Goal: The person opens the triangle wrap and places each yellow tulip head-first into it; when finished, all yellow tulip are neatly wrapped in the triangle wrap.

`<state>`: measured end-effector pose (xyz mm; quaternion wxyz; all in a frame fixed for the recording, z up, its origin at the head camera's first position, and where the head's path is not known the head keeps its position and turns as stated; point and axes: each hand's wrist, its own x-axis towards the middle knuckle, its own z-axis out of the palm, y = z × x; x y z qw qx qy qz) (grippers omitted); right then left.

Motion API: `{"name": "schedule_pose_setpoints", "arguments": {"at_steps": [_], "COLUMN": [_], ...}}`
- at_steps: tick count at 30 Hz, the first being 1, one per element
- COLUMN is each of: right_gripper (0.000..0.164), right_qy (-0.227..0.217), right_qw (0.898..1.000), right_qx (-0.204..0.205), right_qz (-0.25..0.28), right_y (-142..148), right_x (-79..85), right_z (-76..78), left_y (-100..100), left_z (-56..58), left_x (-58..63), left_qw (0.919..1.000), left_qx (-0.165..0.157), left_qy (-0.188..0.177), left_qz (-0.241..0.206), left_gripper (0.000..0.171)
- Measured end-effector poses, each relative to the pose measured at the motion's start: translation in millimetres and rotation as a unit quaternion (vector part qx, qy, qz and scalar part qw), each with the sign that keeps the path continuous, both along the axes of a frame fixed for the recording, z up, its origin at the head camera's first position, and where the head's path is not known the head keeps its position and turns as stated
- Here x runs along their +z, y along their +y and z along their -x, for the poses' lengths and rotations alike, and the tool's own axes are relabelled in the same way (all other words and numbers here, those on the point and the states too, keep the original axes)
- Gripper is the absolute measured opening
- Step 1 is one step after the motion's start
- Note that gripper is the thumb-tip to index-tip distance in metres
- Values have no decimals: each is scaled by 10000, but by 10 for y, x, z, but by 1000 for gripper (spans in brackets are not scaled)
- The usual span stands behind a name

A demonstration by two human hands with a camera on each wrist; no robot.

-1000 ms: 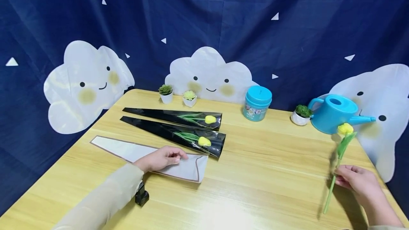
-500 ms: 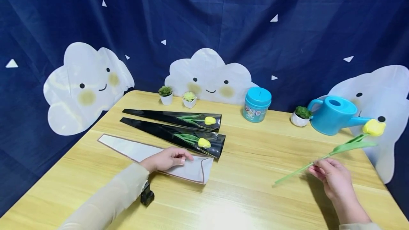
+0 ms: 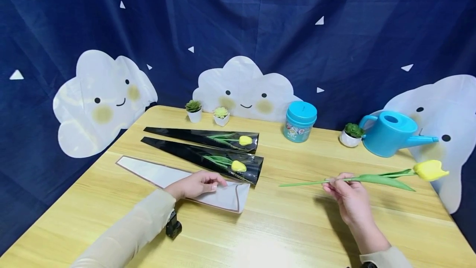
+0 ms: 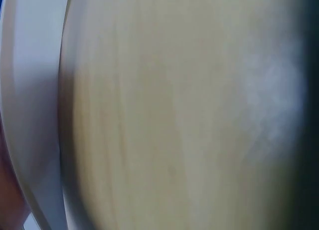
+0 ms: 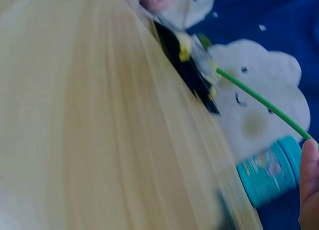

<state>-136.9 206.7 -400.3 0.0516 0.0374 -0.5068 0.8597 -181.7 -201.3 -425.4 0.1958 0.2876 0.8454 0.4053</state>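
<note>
My left hand [image 3: 198,184] holds a white flower-wrapping sleeve [image 3: 148,171] with a brown border, its thumb on top and fingers at the far edge. The sleeve's wide mouth points right. In the left wrist view, a curved strip of the sleeve [image 4: 37,90] runs down the left side. My right hand [image 3: 351,204] pinches an artificial yellow tulip [image 3: 429,170] by its stem, above the table. The tulip lies nearly level, with bloom to the right and stem end toward the sleeve. The right wrist view shows the green stem [image 5: 264,102] and part of my thumb [image 5: 310,175].
Two black sleeves, one farther back [image 3: 178,132] and one nearer [image 3: 167,145], each hold a yellow tulip. Along the back stand small potted succulents [image 3: 194,115], a blue lidded jar [image 3: 300,123] and a blue watering can [image 3: 384,135]. A dark-blue cloud-print curtain [image 3: 223,15] hangs behind.
My right hand has moved left with the tulip, which has turned from nearly upright to almost level. My left hand and the white sleeve have shifted slightly right.
</note>
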Motion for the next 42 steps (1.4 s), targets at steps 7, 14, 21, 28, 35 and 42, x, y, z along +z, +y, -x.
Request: {"name": "schedule_pose_setpoints", "arguments": {"at_steps": [7,14,21,28,35,42], "right_gripper": [25,24,20,19,20,16], "right_qy": [-207,-333,-794,-1207,-1531,-1640], "right_qw": [9998,9991,9961,9919,9873,9853], "right_qx": [20,240,333,313,324,267], "right_qz": [-72,36,-184,-251,-281,-385], "right_y": [-300,-507,-707,-904,-1087,-1224], "right_x": [-9,-99,-154,-202,-279,-327], "right_z": [-35,-87,-105,-85,-88,-73], "left_y": [5,11,16,7,-2,0], "left_z": [8,17,18,9,14,11], "left_x": [14,26,33,47,27,-7], "left_qw": [10000,9999,9998,9996,9993,9985], "left_qx": [23,12,-7,-9,-97,-132], "left_qy": [-78,-128,-175,-229,-176,-214], "left_qz": [-46,-70,-103,-152,-306,-488], "left_gripper": [20,19,18,17,20,20]}}
